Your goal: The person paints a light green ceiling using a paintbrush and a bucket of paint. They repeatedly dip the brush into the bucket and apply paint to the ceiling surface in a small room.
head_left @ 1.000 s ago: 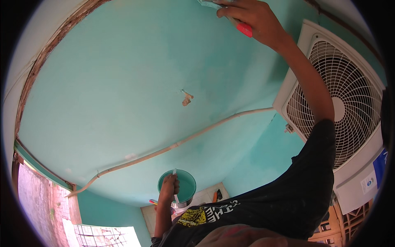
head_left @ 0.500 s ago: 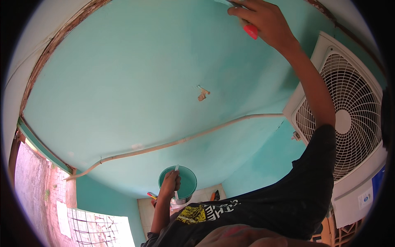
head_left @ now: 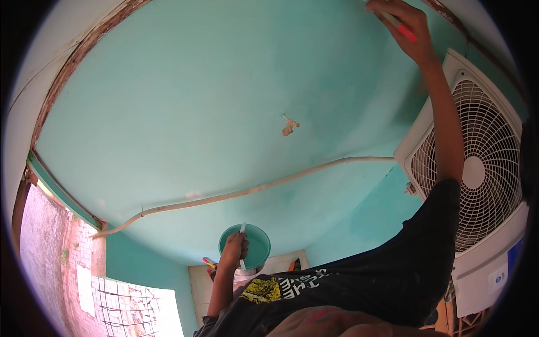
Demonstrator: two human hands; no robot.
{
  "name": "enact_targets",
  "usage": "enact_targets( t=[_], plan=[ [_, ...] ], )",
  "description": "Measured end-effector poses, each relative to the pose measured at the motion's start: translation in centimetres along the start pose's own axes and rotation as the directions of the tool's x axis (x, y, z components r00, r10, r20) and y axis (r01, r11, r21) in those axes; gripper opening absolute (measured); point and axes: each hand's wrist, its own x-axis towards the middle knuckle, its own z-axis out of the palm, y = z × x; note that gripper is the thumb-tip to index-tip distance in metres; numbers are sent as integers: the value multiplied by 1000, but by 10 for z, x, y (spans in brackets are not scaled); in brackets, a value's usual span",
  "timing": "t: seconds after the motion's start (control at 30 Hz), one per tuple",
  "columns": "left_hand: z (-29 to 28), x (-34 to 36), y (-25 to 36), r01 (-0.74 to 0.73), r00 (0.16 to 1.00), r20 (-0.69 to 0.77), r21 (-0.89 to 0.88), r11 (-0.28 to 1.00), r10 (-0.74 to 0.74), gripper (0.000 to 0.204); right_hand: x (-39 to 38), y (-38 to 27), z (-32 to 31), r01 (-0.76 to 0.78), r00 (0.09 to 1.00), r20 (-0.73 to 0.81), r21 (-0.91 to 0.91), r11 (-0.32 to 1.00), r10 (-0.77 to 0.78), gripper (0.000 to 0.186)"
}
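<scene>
Fingers of the right hand (head_left: 416, 39), in the head view, grip a slim tool (head_left: 405, 32) with a red butt; its far end runs up to the top edge, where it cannot be made out. Compared with half a second ago, this hand and tool have moved right across the turquoise wall (head_left: 185, 106), nearer the white fan unit (head_left: 474, 173). The whole view has shifted slightly too, so the beige bare patch (head_left: 288, 128) sits further right.

Left hand (head_left: 233, 250) and green bucket (head_left: 263, 238) have barely changed: those fingers are closed around a white strip (head_left: 242, 228) across the bucket's mouth.

A pale pipe (head_left: 258, 189) runs along the wall to the fan unit. The right forearm crosses in front of the unit's grille, and a dark shirt (head_left: 382, 269) covers much of the lower right. A barred opening (head_left: 132, 308) is at lower left.
</scene>
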Motion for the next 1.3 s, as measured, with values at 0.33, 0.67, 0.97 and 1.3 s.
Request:
enact_targets(
  t=[0.33,0.67,0.97,1.3],
  plan=[
    [13,9,9,42,998,38,82,996,-45,21,18,-42,-7,6,999,42,60,998,-8,25],
    [11,16,2,48,997,62,55,997,-51,21,-77,59,-48,-157,985,-76,7,988,157,17],
    [25,25,5,53,995,78,79,995,-59,20,-92,51,-79,-357,933,-75,-81,931,352,15],
    [28,31,4,101,984,132,113,988,-115,21,-85,47,-83,-551,835,-42,-98,829,549,12]
  ],
)
